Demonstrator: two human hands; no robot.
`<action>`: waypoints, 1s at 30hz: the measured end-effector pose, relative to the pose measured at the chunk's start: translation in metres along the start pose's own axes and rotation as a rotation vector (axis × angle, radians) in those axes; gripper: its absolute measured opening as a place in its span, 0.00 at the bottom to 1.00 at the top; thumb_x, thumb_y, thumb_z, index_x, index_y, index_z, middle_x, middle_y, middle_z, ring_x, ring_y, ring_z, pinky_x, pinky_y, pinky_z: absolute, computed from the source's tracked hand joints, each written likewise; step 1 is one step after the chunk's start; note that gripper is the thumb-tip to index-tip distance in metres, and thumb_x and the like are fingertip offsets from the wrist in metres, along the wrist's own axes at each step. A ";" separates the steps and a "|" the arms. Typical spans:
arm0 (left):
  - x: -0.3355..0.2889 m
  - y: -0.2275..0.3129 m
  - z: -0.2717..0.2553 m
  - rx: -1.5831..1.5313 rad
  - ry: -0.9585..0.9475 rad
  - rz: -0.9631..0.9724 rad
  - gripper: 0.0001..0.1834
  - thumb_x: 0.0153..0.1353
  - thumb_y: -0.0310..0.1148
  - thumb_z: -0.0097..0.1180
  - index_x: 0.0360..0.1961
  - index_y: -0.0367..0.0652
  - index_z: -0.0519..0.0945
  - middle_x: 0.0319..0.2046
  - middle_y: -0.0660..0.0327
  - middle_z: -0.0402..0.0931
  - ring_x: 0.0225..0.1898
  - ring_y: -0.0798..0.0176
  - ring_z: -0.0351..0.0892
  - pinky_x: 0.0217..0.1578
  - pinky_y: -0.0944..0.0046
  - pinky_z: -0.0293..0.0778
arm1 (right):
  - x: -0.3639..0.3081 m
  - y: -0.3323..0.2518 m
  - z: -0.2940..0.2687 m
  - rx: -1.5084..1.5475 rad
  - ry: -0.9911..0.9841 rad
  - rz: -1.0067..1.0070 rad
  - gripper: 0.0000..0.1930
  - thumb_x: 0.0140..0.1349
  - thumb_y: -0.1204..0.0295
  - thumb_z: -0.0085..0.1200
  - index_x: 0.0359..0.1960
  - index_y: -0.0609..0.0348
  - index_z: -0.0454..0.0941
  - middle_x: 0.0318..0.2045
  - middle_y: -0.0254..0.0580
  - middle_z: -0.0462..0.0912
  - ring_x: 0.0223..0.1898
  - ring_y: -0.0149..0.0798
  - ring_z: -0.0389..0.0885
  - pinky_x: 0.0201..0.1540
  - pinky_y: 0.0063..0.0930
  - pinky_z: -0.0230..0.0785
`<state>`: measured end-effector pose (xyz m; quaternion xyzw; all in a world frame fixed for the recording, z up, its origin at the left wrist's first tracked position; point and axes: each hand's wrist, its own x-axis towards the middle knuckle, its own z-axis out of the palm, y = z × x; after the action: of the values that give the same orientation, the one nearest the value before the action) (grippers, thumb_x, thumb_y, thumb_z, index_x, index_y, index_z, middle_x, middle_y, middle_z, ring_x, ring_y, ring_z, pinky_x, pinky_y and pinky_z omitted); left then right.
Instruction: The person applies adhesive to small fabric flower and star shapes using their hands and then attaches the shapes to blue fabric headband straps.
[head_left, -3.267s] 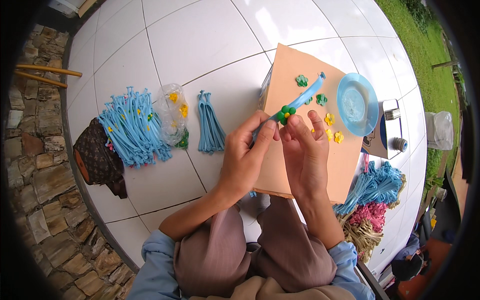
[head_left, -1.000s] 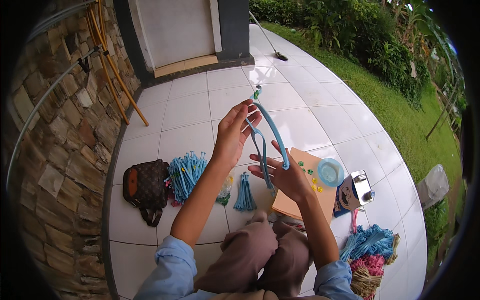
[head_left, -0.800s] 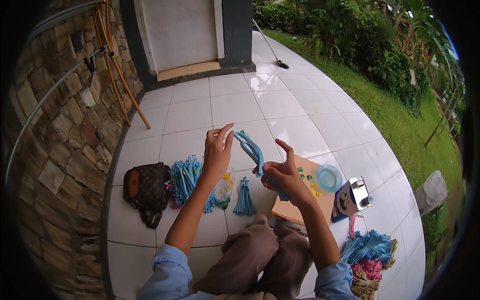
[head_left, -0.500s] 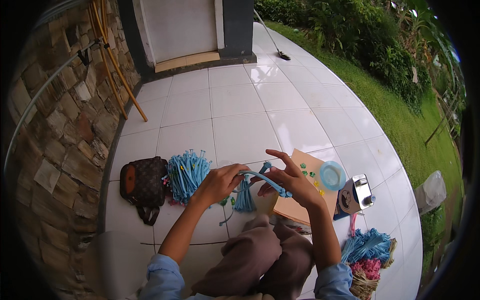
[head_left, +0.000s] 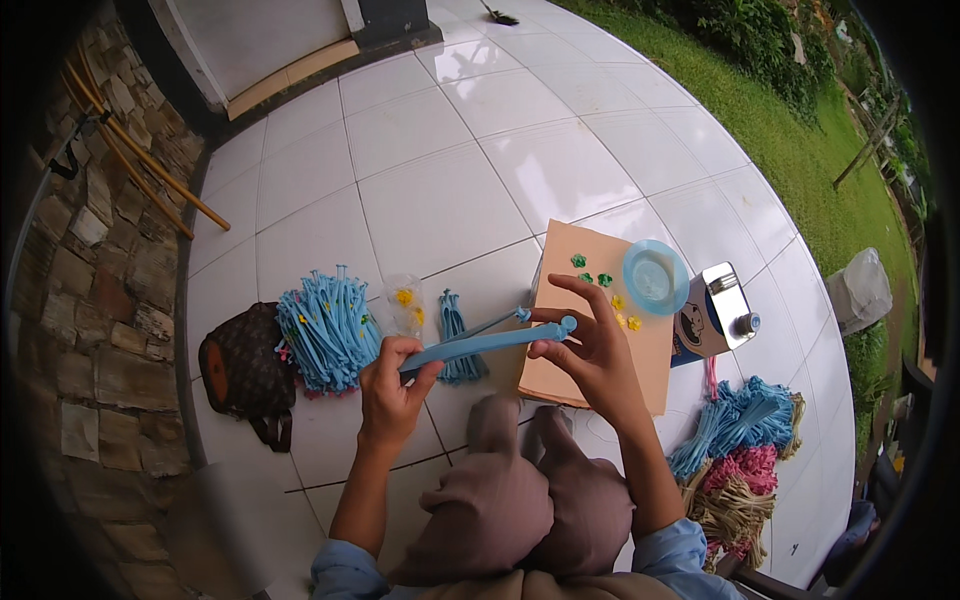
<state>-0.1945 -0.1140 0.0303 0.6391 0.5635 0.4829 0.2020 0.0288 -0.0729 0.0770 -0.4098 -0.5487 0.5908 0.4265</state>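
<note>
Plainly, my left hand (head_left: 391,396) has its fingers curled tight, thumb and forefinger pinching the blue band (head_left: 480,346), just left of the peach box (head_left: 640,360). The band stretches from there to over the box, where my right hand (head_left: 603,368) hangs with its fingers loosely spread; its thumb is at the knobbed end, though I can't fairly say whether I grip it or only brush it. Green flowers (head_left: 579,261) and yellow flowers (head_left: 619,303) lie on the box, the blue dish (head_left: 656,246) at its far right corner.
</note>
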 end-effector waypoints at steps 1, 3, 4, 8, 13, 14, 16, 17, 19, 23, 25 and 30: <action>-0.001 -0.003 -0.001 0.021 -0.008 0.026 0.18 0.51 0.33 0.64 0.31 0.39 0.66 0.18 0.59 0.73 0.19 0.67 0.73 0.20 0.71 0.68 | -0.002 -0.001 -0.001 0.006 0.010 0.011 0.32 0.53 0.72 0.60 0.58 0.54 0.56 0.44 0.51 0.78 0.46 0.37 0.77 0.46 0.30 0.73; 0.001 -0.011 0.000 -0.004 0.029 0.169 0.19 0.50 0.32 0.65 0.30 0.40 0.64 0.17 0.60 0.72 0.18 0.68 0.71 0.19 0.71 0.66 | -0.005 -0.005 0.003 -0.200 0.086 -0.116 0.29 0.52 0.71 0.61 0.55 0.56 0.61 0.41 0.51 0.79 0.43 0.38 0.79 0.42 0.28 0.75; 0.002 -0.014 -0.001 -0.034 0.079 0.311 0.21 0.49 0.32 0.66 0.30 0.41 0.63 0.16 0.61 0.71 0.17 0.70 0.70 0.18 0.72 0.65 | -0.006 -0.007 0.004 -0.191 0.090 -0.112 0.29 0.52 0.71 0.61 0.55 0.56 0.61 0.41 0.51 0.79 0.43 0.38 0.79 0.42 0.28 0.75; -0.001 -0.022 -0.012 -0.175 0.169 0.298 0.25 0.48 0.34 0.67 0.28 0.45 0.57 0.15 0.62 0.69 0.17 0.72 0.65 0.20 0.75 0.60 | 0.001 0.003 0.011 -0.317 0.086 -0.066 0.29 0.52 0.70 0.61 0.54 0.57 0.62 0.38 0.51 0.79 0.36 0.39 0.80 0.39 0.30 0.75; 0.004 0.003 -0.015 -0.437 0.091 0.000 0.21 0.55 0.22 0.58 0.30 0.46 0.54 0.24 0.62 0.69 0.20 0.77 0.51 0.22 0.77 0.54 | 0.006 -0.002 0.009 -0.443 0.033 0.109 0.30 0.54 0.73 0.59 0.57 0.59 0.59 0.36 0.50 0.77 0.34 0.38 0.80 0.38 0.29 0.74; 0.005 0.003 -0.017 -0.394 0.031 0.014 0.20 0.55 0.22 0.56 0.29 0.46 0.54 0.24 0.61 0.70 0.20 0.77 0.53 0.22 0.77 0.55 | 0.007 -0.001 0.016 -0.443 0.016 0.101 0.30 0.54 0.73 0.59 0.57 0.59 0.59 0.36 0.50 0.77 0.34 0.38 0.80 0.38 0.29 0.74; 0.002 0.008 -0.022 -0.282 -0.034 -0.022 0.18 0.55 0.21 0.55 0.29 0.44 0.55 0.26 0.61 0.71 0.19 0.75 0.57 0.21 0.76 0.58 | 0.010 0.002 0.028 0.241 0.091 -0.157 0.33 0.53 0.73 0.60 0.59 0.58 0.56 0.34 0.47 0.77 0.33 0.37 0.79 0.37 0.27 0.73; 0.004 0.013 -0.025 -0.272 -0.026 -0.020 0.18 0.55 0.21 0.55 0.29 0.44 0.55 0.26 0.61 0.71 0.19 0.75 0.57 0.21 0.76 0.58 | 0.015 0.002 0.027 0.230 0.089 -0.156 0.35 0.53 0.75 0.60 0.60 0.57 0.54 0.33 0.46 0.77 0.34 0.36 0.79 0.37 0.25 0.73; 0.006 0.017 -0.027 -0.118 -0.115 0.020 0.16 0.53 0.20 0.55 0.30 0.41 0.58 0.28 0.60 0.72 0.20 0.72 0.64 0.22 0.73 0.62 | 0.016 0.004 0.018 0.300 0.068 -0.086 0.34 0.53 0.77 0.59 0.60 0.58 0.54 0.34 0.47 0.77 0.34 0.35 0.78 0.37 0.25 0.73; 0.011 0.023 -0.008 -0.119 -0.151 0.023 0.14 0.52 0.19 0.56 0.31 0.40 0.61 0.28 0.60 0.72 0.22 0.71 0.68 0.23 0.71 0.65 | 0.012 0.005 0.001 0.410 0.123 -0.059 0.33 0.53 0.78 0.58 0.59 0.63 0.53 0.35 0.48 0.76 0.34 0.33 0.77 0.36 0.27 0.72; 0.012 0.022 -0.001 -0.094 -0.182 0.019 0.11 0.53 0.20 0.56 0.29 0.39 0.64 0.27 0.60 0.72 0.23 0.71 0.69 0.23 0.71 0.66 | 0.014 0.010 -0.004 0.439 0.182 -0.052 0.35 0.52 0.77 0.60 0.59 0.63 0.53 0.36 0.48 0.76 0.34 0.32 0.77 0.38 0.26 0.72; 0.013 0.015 0.030 -0.130 -0.280 -0.101 0.11 0.53 0.20 0.56 0.26 0.39 0.65 0.24 0.61 0.71 0.21 0.73 0.66 0.21 0.72 0.64 | 0.026 0.033 -0.017 0.281 0.241 0.072 0.35 0.52 0.79 0.59 0.59 0.61 0.52 0.37 0.45 0.75 0.36 0.31 0.76 0.39 0.25 0.73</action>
<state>-0.1623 -0.0975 0.0340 0.6568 0.5287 0.4136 0.3436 0.0358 -0.0445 0.0426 -0.4333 -0.3907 0.6233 0.5206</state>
